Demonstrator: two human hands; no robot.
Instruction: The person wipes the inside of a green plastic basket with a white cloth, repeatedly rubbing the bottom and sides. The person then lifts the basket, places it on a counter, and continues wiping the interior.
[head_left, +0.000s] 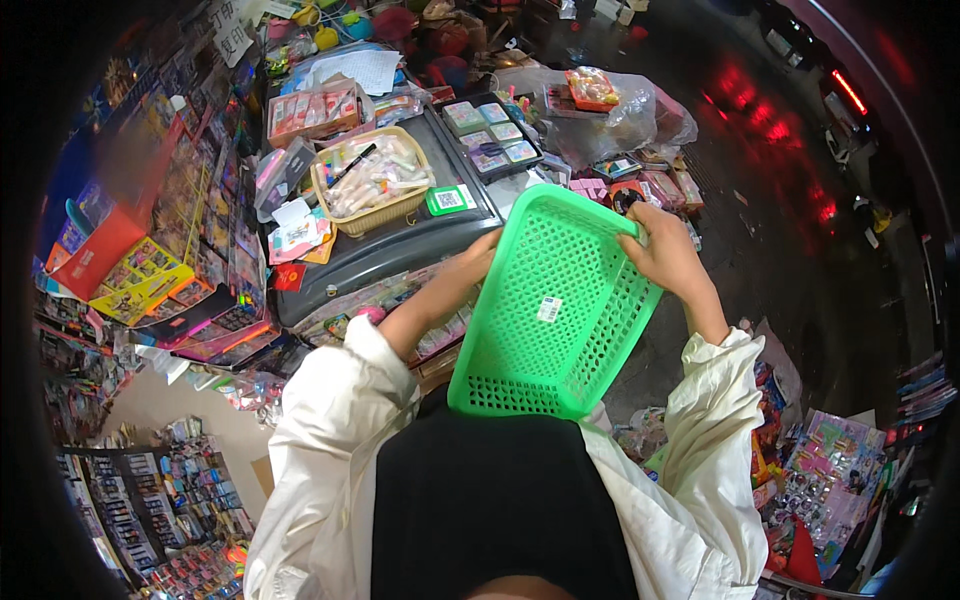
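Observation:
A green plastic basket point(540, 300) with a perforated bottom and sides is tilted in front of my chest, its hollow side facing me. Inside there is nothing but a small white label point(548, 309) stuck to its bottom. My right hand point(662, 248) is closed over the rim at its upper right corner, the thumb on the inner side. Along the left edge, my left hand point(484, 252) passes behind the basket; its fingers are hidden, so its grip cannot be made out.
Ahead stands a dark counter point(375, 262) holding a beige basket of small pale items point(372, 178), a pink-and-white box point(315, 108), a green code card point(449, 200) and a black tray of small cases point(490, 137). Packed shelves point(190, 210) line the left. Packaged goods point(825, 470) lie at lower right.

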